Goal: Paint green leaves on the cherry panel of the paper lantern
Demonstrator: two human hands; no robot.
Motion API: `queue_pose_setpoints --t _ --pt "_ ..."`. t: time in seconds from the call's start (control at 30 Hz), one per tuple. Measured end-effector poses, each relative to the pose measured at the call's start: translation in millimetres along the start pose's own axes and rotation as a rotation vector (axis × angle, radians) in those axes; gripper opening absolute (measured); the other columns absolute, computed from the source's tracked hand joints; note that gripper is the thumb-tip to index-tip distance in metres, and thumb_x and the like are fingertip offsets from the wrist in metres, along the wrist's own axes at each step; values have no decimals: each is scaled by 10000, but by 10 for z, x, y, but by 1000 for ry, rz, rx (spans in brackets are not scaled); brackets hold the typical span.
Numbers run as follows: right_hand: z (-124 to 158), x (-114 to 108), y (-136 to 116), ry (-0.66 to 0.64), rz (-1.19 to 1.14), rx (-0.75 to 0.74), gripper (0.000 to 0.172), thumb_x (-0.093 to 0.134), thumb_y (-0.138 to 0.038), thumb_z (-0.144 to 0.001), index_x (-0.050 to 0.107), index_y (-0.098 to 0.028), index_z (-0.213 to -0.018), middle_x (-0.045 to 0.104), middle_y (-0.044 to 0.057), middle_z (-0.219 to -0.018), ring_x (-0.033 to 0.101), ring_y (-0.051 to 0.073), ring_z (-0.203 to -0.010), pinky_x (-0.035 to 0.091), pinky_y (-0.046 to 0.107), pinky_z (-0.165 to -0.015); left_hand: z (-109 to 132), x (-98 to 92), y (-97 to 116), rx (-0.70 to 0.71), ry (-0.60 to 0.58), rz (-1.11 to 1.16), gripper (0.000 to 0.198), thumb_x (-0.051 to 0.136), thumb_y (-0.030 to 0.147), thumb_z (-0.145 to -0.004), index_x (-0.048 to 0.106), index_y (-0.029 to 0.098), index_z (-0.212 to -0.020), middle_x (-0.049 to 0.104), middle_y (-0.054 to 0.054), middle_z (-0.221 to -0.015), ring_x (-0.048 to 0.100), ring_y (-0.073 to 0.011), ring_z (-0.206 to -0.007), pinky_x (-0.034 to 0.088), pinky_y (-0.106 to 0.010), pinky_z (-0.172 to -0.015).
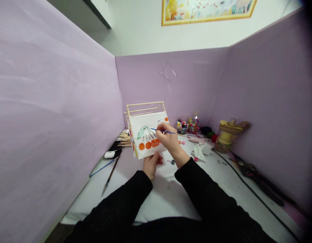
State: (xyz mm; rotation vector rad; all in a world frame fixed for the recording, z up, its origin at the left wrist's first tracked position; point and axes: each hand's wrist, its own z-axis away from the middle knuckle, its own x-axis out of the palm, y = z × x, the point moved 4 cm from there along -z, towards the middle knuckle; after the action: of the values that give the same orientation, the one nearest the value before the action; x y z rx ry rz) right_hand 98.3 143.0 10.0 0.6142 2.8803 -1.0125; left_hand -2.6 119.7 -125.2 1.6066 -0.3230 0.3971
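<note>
A box-shaped frame of thin wooden sticks (145, 104), covered in part with white paper (136, 122), stands tilted toward me above the table. My left hand (151, 164) grips its lower edge from below, with some fingers hidden behind it. Closed around a thin blue paintbrush (169, 131), my right hand (168, 135) is at the right of the paper. The brush tip points left to the top of a green fan shape (141, 133) with dark lines running down from it. Orange discs (148, 145) form a row beneath, and another is near the upper right corner.
Wooden sticks (124, 139), a white earbud case (109, 154) and a dark brush (112, 173) lie at the left. Right of my hands are crumpled tissue (200, 151), a jar of coloured balls (195, 125), a yellow cup (225, 135) and pliers (257, 179). Purple panels enclose the table.
</note>
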Motion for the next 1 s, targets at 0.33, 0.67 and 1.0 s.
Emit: queue_pose_setpoints --t 0.33,0.67,1.0 --pt "-10 -12 5 -5 -60 32 77 477 -139 -657 532 -192 -645 527 -41 -595 475 103 -576 378 225 -578 -2 -9 -3 -2 3 9 441 780 521 -576 620 111 -604 595 -23 -591 516 -95 -485 443 -254 -524" --pt "-4 -5 -18 -7 -119 49 59 496 -168 -673 549 -189 -658 540 -32 -616 477 104 -572 374 221 -551 -6 -10 -8 8 -2 -11 413 756 505 -610 617 116 -599 594 -23 -592 512 -96 -484 434 -258 -525" --pt "58 49 -65 18 -35 -10 86 498 -177 -718 580 -193 -695 581 -22 -652 512 115 -618 409 233 -633 -20 -3 -9 6 -15 31 423 773 504 -598 611 115 -634 587 -13 -596 511 -93 -487 439 -255 -521"
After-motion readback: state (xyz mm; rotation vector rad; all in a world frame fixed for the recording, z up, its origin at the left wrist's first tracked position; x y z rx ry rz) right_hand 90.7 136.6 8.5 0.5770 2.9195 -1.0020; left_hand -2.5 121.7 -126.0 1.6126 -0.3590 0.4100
